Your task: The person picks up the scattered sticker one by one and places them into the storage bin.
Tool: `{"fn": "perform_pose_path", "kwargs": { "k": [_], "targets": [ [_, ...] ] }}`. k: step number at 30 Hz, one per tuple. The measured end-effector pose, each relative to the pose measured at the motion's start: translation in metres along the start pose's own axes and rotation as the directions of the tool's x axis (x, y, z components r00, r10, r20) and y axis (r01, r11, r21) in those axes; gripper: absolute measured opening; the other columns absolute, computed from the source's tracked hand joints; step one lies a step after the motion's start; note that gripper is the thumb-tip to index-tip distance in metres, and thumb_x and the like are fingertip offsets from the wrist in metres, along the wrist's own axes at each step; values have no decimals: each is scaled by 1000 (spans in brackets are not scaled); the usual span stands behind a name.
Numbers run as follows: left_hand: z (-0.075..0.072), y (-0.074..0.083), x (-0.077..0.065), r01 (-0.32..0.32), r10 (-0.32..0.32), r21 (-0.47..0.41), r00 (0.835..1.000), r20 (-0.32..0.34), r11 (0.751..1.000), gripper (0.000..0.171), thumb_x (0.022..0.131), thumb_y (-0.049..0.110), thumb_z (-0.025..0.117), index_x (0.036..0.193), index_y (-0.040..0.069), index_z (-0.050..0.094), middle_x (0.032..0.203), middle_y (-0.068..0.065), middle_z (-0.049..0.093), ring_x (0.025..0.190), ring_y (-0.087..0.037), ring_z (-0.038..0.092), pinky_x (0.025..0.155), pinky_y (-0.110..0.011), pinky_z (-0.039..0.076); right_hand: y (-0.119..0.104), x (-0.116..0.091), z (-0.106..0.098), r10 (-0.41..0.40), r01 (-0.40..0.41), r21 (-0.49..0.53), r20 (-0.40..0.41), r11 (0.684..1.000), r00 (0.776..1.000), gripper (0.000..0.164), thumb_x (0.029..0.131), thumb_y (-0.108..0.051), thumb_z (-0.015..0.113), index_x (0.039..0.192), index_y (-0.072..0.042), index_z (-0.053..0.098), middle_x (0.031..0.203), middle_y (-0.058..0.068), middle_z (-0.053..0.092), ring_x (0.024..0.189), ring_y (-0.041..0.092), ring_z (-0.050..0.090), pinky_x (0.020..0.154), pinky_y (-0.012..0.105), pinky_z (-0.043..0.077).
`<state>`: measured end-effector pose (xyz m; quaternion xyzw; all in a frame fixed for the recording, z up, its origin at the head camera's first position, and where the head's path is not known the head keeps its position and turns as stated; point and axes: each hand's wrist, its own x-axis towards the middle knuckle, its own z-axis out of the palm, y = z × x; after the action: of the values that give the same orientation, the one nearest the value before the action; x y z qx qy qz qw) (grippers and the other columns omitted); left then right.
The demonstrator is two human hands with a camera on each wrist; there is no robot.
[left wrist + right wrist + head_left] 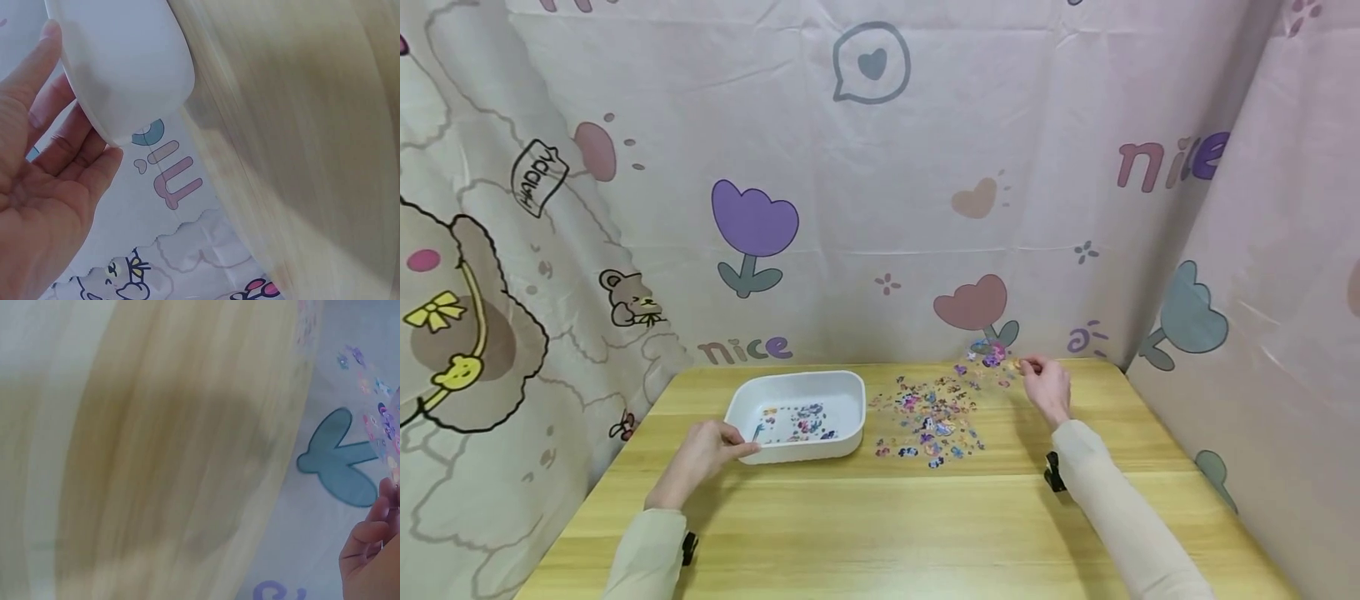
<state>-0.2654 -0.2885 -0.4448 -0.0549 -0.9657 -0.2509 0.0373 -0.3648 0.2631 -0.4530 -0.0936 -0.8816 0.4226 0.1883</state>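
My left hand grips the near-left corner of a white plastic bin. In the left wrist view its thumb and fingertips lie along the bin's rim. Inside the bin lie small colorful stickers, seemingly on clear film. On the right, my right hand pinches the edge of a see-through sticker sheet dotted with purple, pink and blue figures. The sheet is raised over the table's back edge, and part of it shows at the right of the right wrist view.
More clear sheets of small stickers are spread on the wooden table, right of the bin. A printed curtain hangs behind the table and on both sides. A black wrist mount sits at the right sleeve.
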Motion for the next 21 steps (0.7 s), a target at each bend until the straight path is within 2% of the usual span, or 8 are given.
{"fn": "perform_pose_path", "kwargs": {
  "k": [9, 14, 21],
  "targets": [
    [1, -2, 0, 3, -3, 4, 1000, -12, 1000, 22, 81, 36, 79, 76, 15, 75, 81, -1, 67, 72, -15, 51, 64, -29, 42, -23, -1, 14, -68, 68, 64, 9, 996, 998, 24, 98, -17, 59, 114, -3, 70, 104, 17, 72, 88, 27, 66, 66, 26, 49],
    [1, -2, -1, 2, -2, -4, 1000, -22, 1000, 23, 80, 37, 80, 76, 15, 75, 80, 0, 68, 72, -14, 51, 63, -28, 42, -32, -4, 20, -85, 85, 82, -1, 993, 996, 20, 96, -18, 63, 110, -7, 72, 101, 15, 73, 82, 24, 66, 58, 24, 48],
    [1, -2, 0, 1, -1, -12, 1000, -22, 1000, 21, 80, 35, 80, 75, 16, 75, 78, 1, 67, 71, -14, 51, 64, -28, 42, -43, -3, 24, -121, 120, 113, 5, 986, 993, 21, 95, -20, 64, 109, -6, 72, 100, 15, 73, 82, 24, 66, 59, 22, 48]
  ]
}}
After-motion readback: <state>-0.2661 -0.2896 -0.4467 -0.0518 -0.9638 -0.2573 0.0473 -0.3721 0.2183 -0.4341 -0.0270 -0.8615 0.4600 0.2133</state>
